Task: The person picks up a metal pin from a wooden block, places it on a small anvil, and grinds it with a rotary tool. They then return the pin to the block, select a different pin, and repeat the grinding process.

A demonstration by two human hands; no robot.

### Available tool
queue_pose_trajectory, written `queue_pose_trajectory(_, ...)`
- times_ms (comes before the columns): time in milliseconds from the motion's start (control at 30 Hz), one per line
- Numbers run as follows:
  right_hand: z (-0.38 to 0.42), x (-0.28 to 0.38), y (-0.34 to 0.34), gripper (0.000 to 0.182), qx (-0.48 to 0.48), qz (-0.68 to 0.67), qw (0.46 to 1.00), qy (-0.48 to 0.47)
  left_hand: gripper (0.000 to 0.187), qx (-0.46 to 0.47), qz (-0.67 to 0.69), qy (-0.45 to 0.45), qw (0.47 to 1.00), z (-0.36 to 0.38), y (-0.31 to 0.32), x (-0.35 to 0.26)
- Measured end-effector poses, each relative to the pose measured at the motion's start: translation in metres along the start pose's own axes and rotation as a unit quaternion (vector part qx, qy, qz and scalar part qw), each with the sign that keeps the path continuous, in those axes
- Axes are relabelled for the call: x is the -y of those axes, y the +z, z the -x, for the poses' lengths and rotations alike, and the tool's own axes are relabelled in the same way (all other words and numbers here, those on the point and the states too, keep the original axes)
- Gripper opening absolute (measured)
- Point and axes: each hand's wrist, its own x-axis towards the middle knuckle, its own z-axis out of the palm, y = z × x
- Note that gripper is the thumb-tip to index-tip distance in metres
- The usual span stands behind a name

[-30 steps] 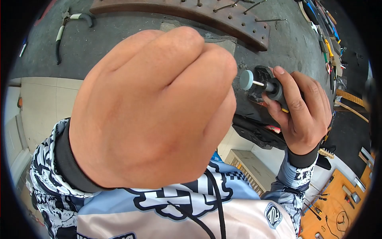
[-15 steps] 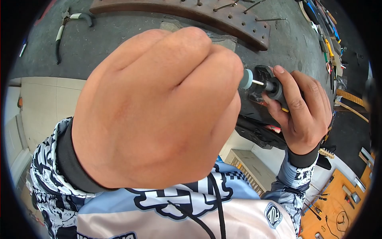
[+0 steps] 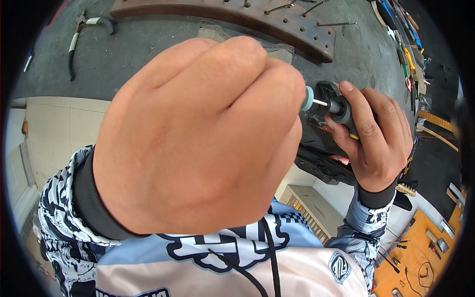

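My right hand (image 3: 378, 133) is wrapped around a dark rotary tool (image 3: 345, 110) with a yellow accent. From the tool's front a metal shaft ends in a pale blue-green grinding wheel (image 3: 308, 98). Large and close to the camera, my left hand (image 3: 208, 138) shows its back, with the fingers curled shut. Its knuckles overlap the edge of the wheel in view; whether they touch cannot be told. Anything in the left fingers is hidden behind the hand.
A brown block with holes (image 3: 277, 24) holds several thin bits at the back of the dark workbench (image 3: 143, 54). Pincers (image 3: 79, 37) with pale and dark handles lie at the left. Assorted tools line the right side, and an orange board (image 3: 420, 252) sits at lower right.
My left hand has shifted slightly to the right, covering a little more of the grinding wheel. The right hand and rotary tool stay in place.
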Motion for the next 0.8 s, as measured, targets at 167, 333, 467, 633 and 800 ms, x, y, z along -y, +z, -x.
queue_pose_trajectory(167,0.000,0.000,0.001,0.053,-0.002,0.000,1.000,0.003,0.034,-0.011,-0.005,0.019,1.000,0.002,0.003,0.003)
queue_pose_trajectory(333,0.000,0.000,0.001,0.052,-0.003,0.003,1.000,0.000,0.033,-0.032,-0.014,0.038,0.999,0.003,0.008,0.005)
queue_pose_trajectory(467,0.000,0.000,0.001,0.052,-0.001,0.002,1.000,0.000,0.033,-0.020,-0.007,0.030,0.999,0.002,0.006,0.004)
queue_pose_trajectory(633,0.000,0.000,0.001,0.052,-0.003,0.001,1.000,0.004,0.033,-0.011,-0.009,0.016,1.000,0.002,0.002,0.002)
queue_pose_trajectory(800,0.000,0.000,0.001,0.052,-0.002,-0.002,1.000,0.005,0.034,0.004,-0.015,0.008,1.000,0.002,-0.002,0.002)
